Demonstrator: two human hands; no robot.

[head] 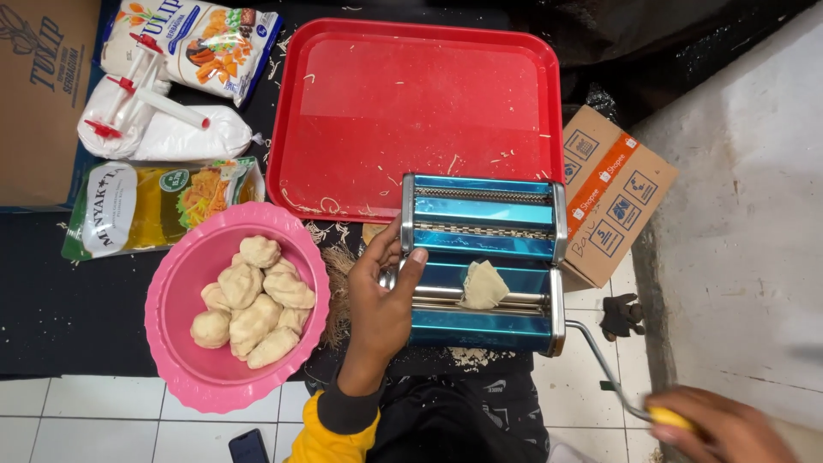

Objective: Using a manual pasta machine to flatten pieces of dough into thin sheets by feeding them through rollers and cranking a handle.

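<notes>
A blue metal pasta roller (480,257) sits on a black cloth in front of me. A flattened piece of pale dough (483,285) pokes out of its rollers. My left hand (383,300) rests against the machine's left end, thumb on its top edge. At the lower right, my right hand (720,424) is closed on the yellow grip of the machine's crank handle (604,369). Left of the machine stands a pink bowl (176,300) holding several dough lumps (253,300).
A red tray (411,111) with dough scraps lies behind the machine. A cardboard box (613,193) props the machine's right side. Bags of flour, sugar and cooking oil lie at the upper left beside a large carton (39,94). A phone (249,446) lies on the white tiles.
</notes>
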